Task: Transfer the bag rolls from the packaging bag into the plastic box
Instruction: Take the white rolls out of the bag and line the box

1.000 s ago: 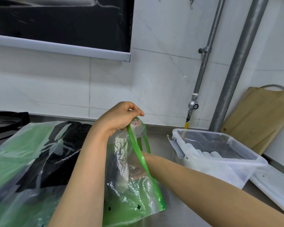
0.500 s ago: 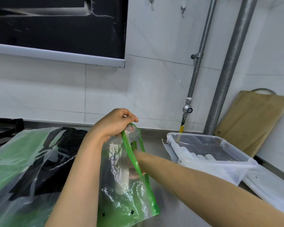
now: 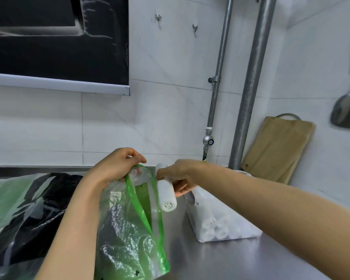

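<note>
Since half a second ago the right hand has come out of the packaging bag, and it now grips a white bag roll just outside the bag's mouth, where before it was reaching inside.

Over the left part of the steel counter sprawls a large crumpled green and black plastic bag, running back toward the rear edge. Just right of it, near the front edge, the clear green-rimmed packaging bag stands upright. The left hand pinches its top rim between thumb and curled fingers and holds the mouth open. The held roll hangs tilted, its coiled end facing the camera, between the packaging bag and the plastic box. That translucent box sits on the counter's middle right, partly hidden under the right forearm, with more white rolls lying inside it. At the rear right corner a wooden cutting board leans against the tiled wall beside two metal pipes.
</note>
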The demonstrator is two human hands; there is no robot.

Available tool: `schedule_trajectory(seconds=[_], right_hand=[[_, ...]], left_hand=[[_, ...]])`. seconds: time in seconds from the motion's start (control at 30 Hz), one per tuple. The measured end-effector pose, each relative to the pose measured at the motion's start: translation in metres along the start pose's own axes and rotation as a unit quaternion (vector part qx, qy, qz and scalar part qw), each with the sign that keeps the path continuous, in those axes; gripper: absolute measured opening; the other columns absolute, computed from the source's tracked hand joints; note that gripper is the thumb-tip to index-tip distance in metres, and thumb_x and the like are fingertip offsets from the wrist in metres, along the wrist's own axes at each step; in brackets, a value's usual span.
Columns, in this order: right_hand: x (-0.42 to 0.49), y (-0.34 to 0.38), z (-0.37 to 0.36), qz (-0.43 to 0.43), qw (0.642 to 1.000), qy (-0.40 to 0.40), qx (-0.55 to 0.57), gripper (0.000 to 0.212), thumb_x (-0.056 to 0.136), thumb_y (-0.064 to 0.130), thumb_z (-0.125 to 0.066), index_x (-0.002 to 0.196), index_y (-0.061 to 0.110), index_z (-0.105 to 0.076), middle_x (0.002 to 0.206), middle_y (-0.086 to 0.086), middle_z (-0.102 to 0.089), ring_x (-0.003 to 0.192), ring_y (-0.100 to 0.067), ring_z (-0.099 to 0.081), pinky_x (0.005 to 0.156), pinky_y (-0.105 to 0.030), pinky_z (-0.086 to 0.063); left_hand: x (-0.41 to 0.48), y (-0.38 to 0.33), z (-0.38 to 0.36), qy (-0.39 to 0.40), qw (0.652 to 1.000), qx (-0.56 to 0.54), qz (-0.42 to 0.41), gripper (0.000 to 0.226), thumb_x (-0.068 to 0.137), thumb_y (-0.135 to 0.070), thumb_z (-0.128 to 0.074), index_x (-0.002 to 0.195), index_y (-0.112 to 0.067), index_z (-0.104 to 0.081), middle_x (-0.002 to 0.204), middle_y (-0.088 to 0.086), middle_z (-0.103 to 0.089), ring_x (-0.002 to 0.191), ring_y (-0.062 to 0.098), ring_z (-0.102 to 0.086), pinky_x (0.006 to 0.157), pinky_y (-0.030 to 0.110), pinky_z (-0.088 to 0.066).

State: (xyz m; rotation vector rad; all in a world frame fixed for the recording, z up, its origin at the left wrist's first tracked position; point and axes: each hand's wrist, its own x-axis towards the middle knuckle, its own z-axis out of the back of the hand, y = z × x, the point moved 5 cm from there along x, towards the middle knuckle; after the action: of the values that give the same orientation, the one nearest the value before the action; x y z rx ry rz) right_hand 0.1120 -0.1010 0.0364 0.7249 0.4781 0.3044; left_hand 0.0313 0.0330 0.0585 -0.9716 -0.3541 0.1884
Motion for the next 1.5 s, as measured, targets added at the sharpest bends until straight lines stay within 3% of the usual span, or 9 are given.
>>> schedule_trajectory(seconds=[0.2, 0.33, 0.6, 0.77, 0.93, 1.03, 1.27, 1.4, 1.5], right_hand=[[-0.009, -0.005, 0.044, -0.012, 0.999, -0.046, 0.012, 0.025, 0.087, 0.027, -0.06, 0.096, 0.006, -0.051, 0.076, -0.011, -0.059, 0.063, -0.021, -0.06, 0.069, -0.031, -0.054], [-0.011, -0.02, 0.068, -0.032, 0.997, -0.068, 0.018, 0.023, 0.088, 0.028, -0.062, 0.084, 0.007, -0.051, 0.075, -0.01, -0.06, 0.061, -0.02, -0.06, 0.064, -0.03, -0.054], [-0.006, -0.057, 0.104, -0.071, 0.991, -0.113, 0.002, 0.023, 0.087, 0.027, -0.063, 0.083, 0.007, -0.052, 0.077, -0.008, -0.063, 0.062, -0.019, -0.062, 0.059, -0.028, -0.054], [-0.001, -0.076, 0.111, -0.102, 0.987, -0.121, -0.032, 0.023, 0.087, 0.028, -0.063, 0.091, 0.007, -0.052, 0.078, -0.01, -0.062, 0.065, -0.021, -0.063, 0.06, -0.029, -0.055], [0.0, -0.093, 0.108, -0.132, 0.981, -0.113, -0.083, 0.036, 0.087, 0.029, -0.064, 0.112, 0.004, -0.053, 0.089, -0.011, -0.063, 0.064, -0.019, -0.061, 0.056, -0.027, -0.053], [0.002, -0.103, 0.106, -0.143, 0.979, -0.106, -0.101, 0.046, 0.086, 0.031, -0.065, 0.121, 0.003, -0.052, 0.098, -0.012, -0.062, 0.073, -0.021, -0.062, 0.062, -0.028, -0.054], [0.011, -0.12, 0.1, -0.165, 0.97, -0.085, -0.155, 0.055, 0.087, 0.041, -0.063, 0.127, 0.006, -0.053, 0.124, -0.008, -0.062, 0.108, -0.02, -0.062, 0.096, -0.029, -0.05], [0.011, -0.12, 0.099, -0.149, 0.96, -0.092, -0.217, 0.058, 0.087, 0.046, -0.062, 0.128, 0.007, -0.052, 0.125, -0.006, -0.059, 0.094, -0.018, -0.053, 0.093, -0.027, -0.046], [0.013, -0.122, 0.097, -0.136, 0.953, -0.097, -0.254, 0.06, 0.087, 0.051, -0.057, 0.128, 0.007, -0.052, 0.105, -0.003, -0.054, 0.092, -0.017, -0.049, 0.081, -0.023, -0.04]], left_hand=[[0.001, -0.003, -0.005, -0.007, 1.0, 0.023, -0.01, 0.021, 0.096, -0.019, -0.046, 0.098, -0.013, -0.065, 0.073, -0.008, -0.056, 0.05, 0.003, -0.043, 0.037, 0.013, -0.031], [0.002, -0.001, -0.007, -0.006, 1.0, 0.028, -0.005, 0.02, 0.096, -0.017, -0.046, 0.094, -0.013, -0.065, 0.072, -0.01, -0.058, 0.052, 0.008, -0.043, 0.042, 0.018, -0.03], [0.005, 0.001, -0.011, -0.003, 0.999, 0.033, 0.001, 0.021, 0.096, -0.016, -0.045, 0.097, -0.009, -0.065, 0.07, -0.009, -0.06, 0.048, 0.008, -0.042, 0.041, 0.019, -0.031], [0.008, 0.004, -0.012, 0.002, 0.999, 0.048, 0.001, 0.02, 0.096, -0.017, -0.046, 0.091, -0.014, -0.065, 0.068, -0.006, -0.061, 0.045, 0.01, -0.041, 0.039, 0.018, -0.031], [0.008, 0.005, -0.014, 0.012, 0.998, 0.056, 0.001, 0.019, 0.096, -0.02, -0.046, 0.092, -0.016, -0.064, 0.071, -0.001, -0.063, 0.05, 0.013, -0.042, 0.042, 0.021, -0.031], [0.007, 0.005, -0.014, 0.012, 0.998, 0.055, 0.003, 0.02, 0.096, -0.021, -0.046, 0.093, -0.016, -0.064, 0.072, -0.001, -0.063, 0.051, 0.013, -0.043, 0.044, 0.022, -0.032], [0.007, 0.003, -0.014, 0.005, 0.999, 0.046, 0.004, 0.02, 0.096, -0.021, -0.046, 0.092, -0.016, -0.065, 0.075, -0.005, -0.062, 0.055, 0.01, -0.048, 0.046, 0.023, -0.034], [0.007, 0.002, -0.014, 0.006, 0.999, 0.04, 0.01, 0.02, 0.097, -0.021, -0.045, 0.094, -0.015, -0.064, 0.076, -0.003, -0.062, 0.045, 0.004, -0.048, 0.043, 0.019, -0.032], [0.007, 0.002, -0.014, 0.006, 0.999, 0.04, 0.011, 0.021, 0.097, -0.021, -0.045, 0.097, -0.014, -0.065, 0.074, -0.005, -0.061, 0.044, 0.004, -0.046, 0.042, 0.02, -0.031]])
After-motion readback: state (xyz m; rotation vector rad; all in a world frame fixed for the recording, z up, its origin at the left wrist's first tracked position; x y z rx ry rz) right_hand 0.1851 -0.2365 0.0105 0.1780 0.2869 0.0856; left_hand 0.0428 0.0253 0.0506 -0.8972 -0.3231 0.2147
